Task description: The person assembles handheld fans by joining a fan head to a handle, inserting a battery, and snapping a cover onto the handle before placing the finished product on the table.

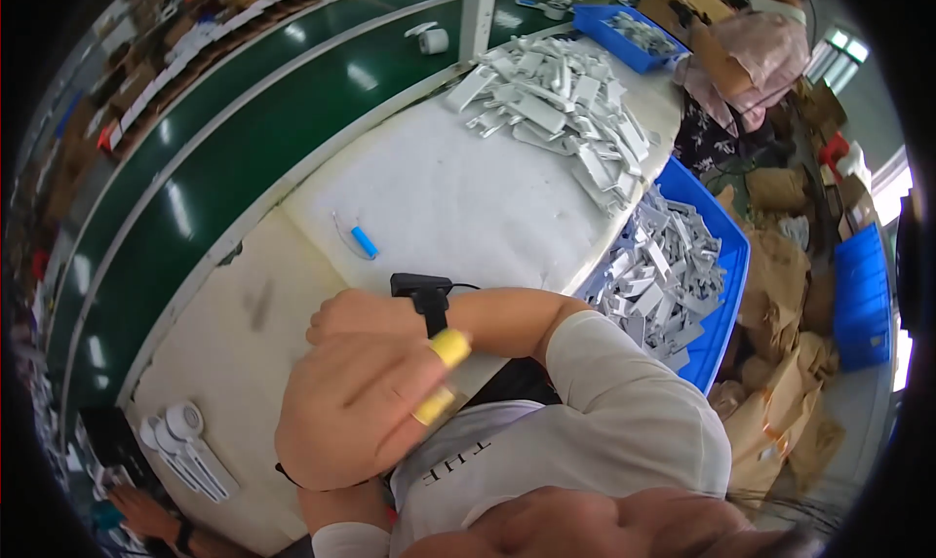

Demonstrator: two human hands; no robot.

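Note:
My left hand (356, 407) is raised close to the camera, back upward, with yellow covers (449, 347) on two fingertips. Those fingers stretch toward the right, slightly apart and blurred, and nothing shows in them. Behind it, my right hand (363, 314) is low over the table, its fingers mostly hidden by the left. A black strap with a small black device (421, 287) circles the right wrist, and a cable trails from it. Beyond the right hand, a small blue cylinder (364, 242) with thin wires, like a battery cell, lies on the pale table (419, 178).
White plastic parts (561, 100) are heaped at the table's far end. A blue bin (736, 266) of similar parts stands at the right. A green conveyor (244, 119) runs along the left. White fan-like devices (185, 446) lie near another person's hand (141, 511). A co-worker (746, 66) is far right.

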